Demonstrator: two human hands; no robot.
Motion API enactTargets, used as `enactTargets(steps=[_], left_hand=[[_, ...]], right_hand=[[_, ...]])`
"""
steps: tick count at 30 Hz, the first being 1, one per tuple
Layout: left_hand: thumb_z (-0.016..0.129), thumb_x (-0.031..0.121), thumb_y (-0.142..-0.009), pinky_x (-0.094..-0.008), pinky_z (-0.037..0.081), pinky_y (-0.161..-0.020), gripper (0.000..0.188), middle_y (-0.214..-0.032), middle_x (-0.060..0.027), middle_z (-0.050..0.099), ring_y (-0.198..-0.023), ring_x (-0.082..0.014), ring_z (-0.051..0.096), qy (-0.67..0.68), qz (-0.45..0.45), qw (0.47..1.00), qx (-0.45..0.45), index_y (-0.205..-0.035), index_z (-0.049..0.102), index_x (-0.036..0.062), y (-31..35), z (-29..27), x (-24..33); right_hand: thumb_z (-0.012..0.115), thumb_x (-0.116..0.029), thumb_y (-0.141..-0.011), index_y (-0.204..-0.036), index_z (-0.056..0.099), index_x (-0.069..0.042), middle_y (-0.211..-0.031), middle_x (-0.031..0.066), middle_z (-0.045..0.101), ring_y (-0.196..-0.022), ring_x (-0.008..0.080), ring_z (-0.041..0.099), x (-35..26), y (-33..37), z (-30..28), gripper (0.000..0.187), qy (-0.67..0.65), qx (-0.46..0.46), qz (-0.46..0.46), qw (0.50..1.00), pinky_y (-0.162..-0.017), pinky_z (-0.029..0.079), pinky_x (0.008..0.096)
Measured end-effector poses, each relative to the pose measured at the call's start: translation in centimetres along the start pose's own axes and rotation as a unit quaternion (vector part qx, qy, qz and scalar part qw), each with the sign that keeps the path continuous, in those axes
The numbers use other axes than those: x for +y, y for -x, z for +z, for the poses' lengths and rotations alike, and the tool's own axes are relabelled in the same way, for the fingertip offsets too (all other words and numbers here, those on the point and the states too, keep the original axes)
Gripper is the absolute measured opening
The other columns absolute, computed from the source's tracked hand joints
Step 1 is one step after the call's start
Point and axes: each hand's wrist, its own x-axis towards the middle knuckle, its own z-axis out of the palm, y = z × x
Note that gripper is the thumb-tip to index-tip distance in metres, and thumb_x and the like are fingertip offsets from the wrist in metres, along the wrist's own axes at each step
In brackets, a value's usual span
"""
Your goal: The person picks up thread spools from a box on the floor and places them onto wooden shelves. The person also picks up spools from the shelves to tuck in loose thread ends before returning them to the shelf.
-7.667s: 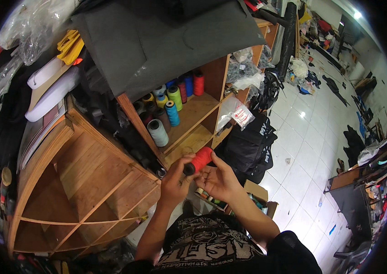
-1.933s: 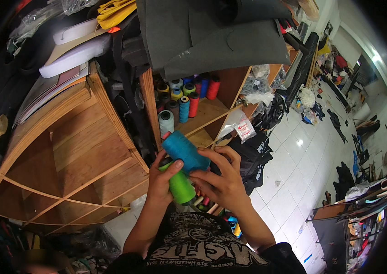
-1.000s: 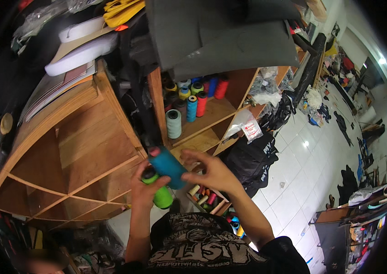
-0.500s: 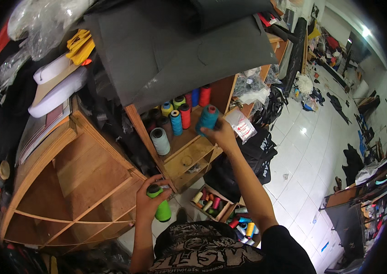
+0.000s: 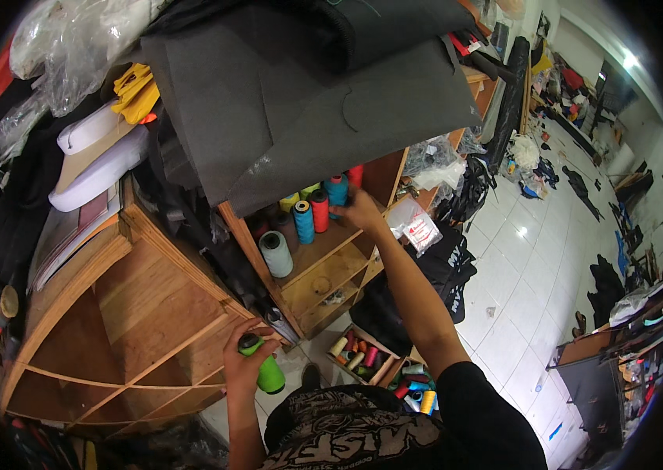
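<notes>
My left hand (image 5: 242, 359) is wrapped round a bright green cone of thread (image 5: 270, 377) with a dark top, low beside the wooden cabinet. My right hand (image 5: 361, 211) reaches into the wooden shelf and grips the side of a teal cone of thread (image 5: 337, 190), among the other cones. Just left of it stand a red cone (image 5: 319, 211) and a blue cone (image 5: 304, 222). A pale grey-blue cone (image 5: 276, 254) is upright at the shelf's near left. Yellow-green and other red cones behind are partly hidden by the overhanging black sheet.
Black sheet material (image 5: 323, 102) covers the shelf top and hangs over its opening. An open-compartment wooden cabinet (image 5: 131, 235) stands left. On the tiled floor (image 5: 504, 266) are boxes of thread cones (image 5: 360, 354) and black bags (image 5: 449, 266). White visors (image 5: 96, 160) lie upper left.
My right hand has carried the teal cone farther back and left, in among the other cones. My left hand has dropped slightly toward me with the green cone.
</notes>
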Motion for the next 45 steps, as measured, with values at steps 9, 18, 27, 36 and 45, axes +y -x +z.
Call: enactTargets(steps=[9,18,27,36,45], left_hand=[[0.069,-0.003,-0.076,-0.0306,0.052,-0.061,0.04,-0.088,-0.0104,0.062,-0.071,-0.0184,0.062,0.058,-0.018,0.998,0.02,-0.113,0.054,-0.0009,-1.0,1.4,1.5],[0.066,0.01,-0.083,-0.0369,0.052,-0.062,0.032,-0.088,-0.0102,0.057,-0.073,-0.0221,0.06,0.204,-0.039,0.978,-0.006,-0.111,0.052,0.0022,-3.0,2.7,1.9],[0.044,0.033,-0.095,-0.0351,0.047,-0.08,0.038,-0.096,-0.0108,0.056,-0.089,-0.0234,0.057,0.282,-0.016,0.955,-0.088,-0.115,0.051,0.0016,-2.7,5.3,2.0],[0.044,0.027,-0.094,-0.0339,0.045,-0.082,0.036,-0.1,-0.0122,0.055,-0.092,-0.022,0.056,0.249,0.034,0.964,-0.088,-0.118,0.049,0.0001,-0.9,6.1,2.3],[0.04,0.028,-0.096,-0.0367,0.047,-0.08,0.037,-0.102,-0.0116,0.053,-0.092,-0.0237,0.057,0.206,0.046,0.975,-0.074,-0.12,0.047,0.0004,-0.2,5.6,2.8]], right_hand=[[0.075,-0.009,-0.073,-0.126,0.045,0.003,-0.116,0.0117,0.059,-0.107,0.0207,0.056,0.8,1.3,0.5,0.062,-0.014,0.02,-0.016,1.0,-0.094,0.043,0.0331],[0.067,-0.013,-0.082,-0.123,0.053,0.0,-0.109,0.0103,0.064,-0.101,0.0166,0.06,-14.9,17.7,1.9,0.045,-0.136,-0.201,0.132,0.961,-0.086,0.047,0.0292],[0.074,-0.017,-0.076,-0.115,0.06,-0.005,-0.107,0.0153,0.064,-0.095,0.0269,0.064,-20.5,25.6,5.1,0.043,-0.08,0.019,0.039,0.996,-0.082,0.05,0.0326],[0.071,-0.006,-0.078,-0.093,0.068,-0.001,-0.094,0.0126,0.066,-0.084,0.0243,0.066,-20.5,26.4,6.0,0.016,-0.085,0.139,-0.003,0.987,-0.074,0.051,0.0299],[0.065,-0.008,-0.085,-0.09,0.062,-0.002,-0.084,0.0125,0.064,-0.073,0.0244,0.063,-20.8,25.9,5.9,0.008,-0.01,0.113,-0.009,0.993,-0.061,0.048,0.0335]])
